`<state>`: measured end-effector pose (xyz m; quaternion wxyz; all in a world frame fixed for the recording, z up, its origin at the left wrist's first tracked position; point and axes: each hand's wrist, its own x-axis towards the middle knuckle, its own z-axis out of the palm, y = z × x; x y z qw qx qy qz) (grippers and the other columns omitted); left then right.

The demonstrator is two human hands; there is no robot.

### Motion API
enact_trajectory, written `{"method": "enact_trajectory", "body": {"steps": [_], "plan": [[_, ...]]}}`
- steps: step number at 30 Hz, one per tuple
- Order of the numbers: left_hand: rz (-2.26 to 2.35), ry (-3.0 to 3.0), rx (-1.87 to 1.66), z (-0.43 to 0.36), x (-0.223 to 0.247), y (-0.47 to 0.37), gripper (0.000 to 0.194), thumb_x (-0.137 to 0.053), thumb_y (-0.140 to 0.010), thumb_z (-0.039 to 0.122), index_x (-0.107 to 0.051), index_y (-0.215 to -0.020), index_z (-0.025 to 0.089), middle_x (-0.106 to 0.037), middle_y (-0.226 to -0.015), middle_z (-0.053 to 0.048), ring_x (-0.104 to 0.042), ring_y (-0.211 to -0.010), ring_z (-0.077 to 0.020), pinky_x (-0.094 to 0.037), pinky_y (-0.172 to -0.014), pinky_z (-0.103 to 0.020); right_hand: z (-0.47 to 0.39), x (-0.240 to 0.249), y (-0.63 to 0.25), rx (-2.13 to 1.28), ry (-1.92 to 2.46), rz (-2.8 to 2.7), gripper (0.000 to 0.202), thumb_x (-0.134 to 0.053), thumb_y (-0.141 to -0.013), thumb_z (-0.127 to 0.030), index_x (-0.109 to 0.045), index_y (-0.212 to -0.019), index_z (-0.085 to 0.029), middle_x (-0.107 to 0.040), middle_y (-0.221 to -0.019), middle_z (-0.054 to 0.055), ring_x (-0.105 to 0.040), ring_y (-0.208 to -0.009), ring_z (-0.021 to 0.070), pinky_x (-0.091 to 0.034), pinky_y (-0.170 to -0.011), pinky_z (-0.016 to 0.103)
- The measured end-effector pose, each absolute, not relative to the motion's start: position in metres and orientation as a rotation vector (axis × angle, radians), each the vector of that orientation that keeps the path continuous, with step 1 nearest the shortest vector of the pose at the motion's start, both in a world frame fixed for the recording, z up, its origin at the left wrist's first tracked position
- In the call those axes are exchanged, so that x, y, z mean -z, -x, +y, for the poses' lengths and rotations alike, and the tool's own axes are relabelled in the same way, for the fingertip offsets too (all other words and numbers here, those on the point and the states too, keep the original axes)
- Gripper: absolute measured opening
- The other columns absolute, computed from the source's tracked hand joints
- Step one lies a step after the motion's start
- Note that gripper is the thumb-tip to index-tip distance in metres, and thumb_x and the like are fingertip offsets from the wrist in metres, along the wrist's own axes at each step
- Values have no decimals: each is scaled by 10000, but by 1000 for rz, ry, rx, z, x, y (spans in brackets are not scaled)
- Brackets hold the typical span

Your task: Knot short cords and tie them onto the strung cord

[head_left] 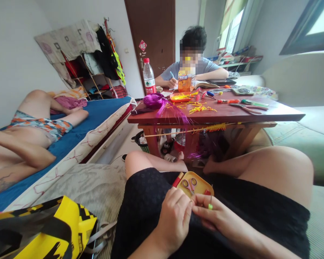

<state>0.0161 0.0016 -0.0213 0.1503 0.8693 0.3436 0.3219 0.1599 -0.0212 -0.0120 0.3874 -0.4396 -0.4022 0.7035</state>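
Over my lap, my left hand and my right hand meet with their fingertips pinched close together. Whatever lies between the left fingertips is too small or hidden to make out. A thin stick with a bright green piece pokes up from between my right fingers. Just beyond my hands a yellow tray rests on my lap, holding scissors with pinkish handles and a small red item. A red and tan stick-like piece lies at the tray's left edge.
A red-brown table ahead bears purple strands, yellow stems, pliers and bottles. Someone writes behind it. Another person lies on the bed at left. A yellow and black bag sits at lower left.
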Motion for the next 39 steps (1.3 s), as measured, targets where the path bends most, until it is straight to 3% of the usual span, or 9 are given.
{"method": "enact_trajectory", "body": {"steps": [7, 11, 14, 19, 22, 25, 29, 35, 39], "plan": [[910, -2293, -843, 0, 14, -13, 299, -314, -901, 202, -402, -616, 184, -458, -639, -9, -420, -648, -137, -348, -617, -254, -22, 16, -165, -2105, 882, -781, 186, -626, -694, -270, -489, -655, -150, -399, -537, -80, -223, -380, 11, -140, -432, 201], [1081, -1863, -787, -2, 11, -17, 316, -350, -892, 295, -361, -594, 189, -399, -615, 20, -388, -596, -115, -318, -565, -234, -22, 19, -161, -1786, 1067, -1003, 260, -637, -704, -378, -503, -686, -157, -357, -527, -86, -252, -443, 44, -196, -434, 188], [1106, -1602, -751, -2, 14, -20, 333, -363, -869, 375, -342, -593, 191, -338, -586, 40, -330, -566, -106, -286, -532, -230, -23, 18, -159, -1442, 1196, -1269, 173, -607, -730, -321, -527, -718, -168, -500, -641, -25, -432, -589, 105, -346, -560, 220], [1061, -1419, -731, -3, 14, -24, 343, -360, -853, 420, -358, -600, 189, -326, -586, 39, -322, -579, -112, -297, -540, -233, -27, 13, -159, -1069, 1256, -1559, 100, -513, -790, -231, -543, -705, -186, -571, -703, 10, -506, -652, 146, -385, -627, 252], [1102, -1691, -788, -5, 15, -22, 306, -336, -881, 331, -379, -614, 188, -382, -616, 20, -369, -597, -124, -320, -565, -245, -28, 12, -158, -1233, 1227, -1396, 157, -541, -785, -298, -526, -682, -180, -520, -651, -13, -457, -607, 121, -360, -575, 226], [1036, -2221, -923, -6, 18, -17, 271, -321, -879, 185, -421, -628, 183, -456, -655, -16, -416, -656, -151, -333, -626, -271, -28, 14, -159, -1678, 1102, -1038, 241, -615, -727, -384, -515, -709, -166, -386, -548, -74, -299, -458, 55, -236, -442, 184], [940, -2495, -988, -6, 21, -14, 261, -335, -863, 129, -436, -629, 184, -467, -638, -23, -417, -657, -161, -337, -631, -282, -27, 15, -161, -1989, 944, -803, 246, -643, -710, -357, -510, -709, -150, -345, -528, -95, -194, -406, 20, -154, -421, 181], [1095, -1848, -846, -6, 12, -20, 307, -342, -901, 281, -401, -615, 185, -427, -637, 13, -420, -610, -117, -345, -581, -225, -29, 16, -159, -1284, 1242, -1347, 100, -592, -739, -252, -566, -695, -166, -558, -646, -7, -487, -612, 127, -380, -587, 234], [1092, -1692, -813, -6, 8, -23, 332, -367, -886, 328, -374, -588, 182, -394, -612, 26, -377, -590, -107, -314, -557, -216, -32, 21, -158, -984, 1313, -1537, 90, -542, -780, -233, -604, -746, -176, -626, -708, 29, -576, -661, 173, -437, -624, 266]]}}
